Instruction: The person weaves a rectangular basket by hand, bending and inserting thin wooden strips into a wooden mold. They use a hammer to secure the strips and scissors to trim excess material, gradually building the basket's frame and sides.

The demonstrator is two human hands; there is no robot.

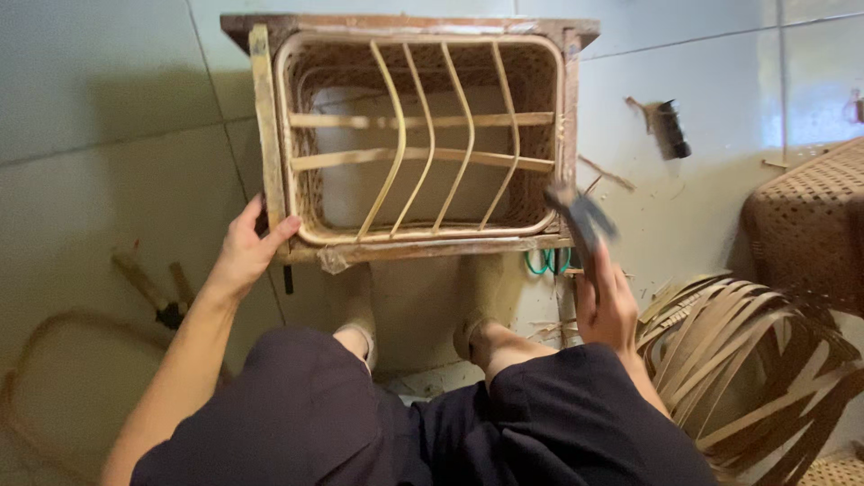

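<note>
Woven rattan basket [418, 135] in a rectangular wooden frame, lying on its side on the tiled floor [108, 117] with the opening toward the camera; four curved cane ribs and two flat crossbars span the opening. The left hand [247, 247] is closed on the frame's lower left corner, thumb along the bottom rail. The right hand [605, 301] grips a dark-headed tool [580, 216], apparently a hammer, raised just beside the lower right corner; motion blur obscures its exact form. Surroundings: a coil of flat bamboo strips [747, 360] at right, a second woven basket [810, 225] cut off by the right edge, a small brush [668, 128] on the floor beyond, and pruning shears [162, 297] and a cane hoop [54, 387] at left, both blurred. The person's knees hide the floor below the frame; a green loop [547, 263] shows only partly beneath the bottom rail.
</note>
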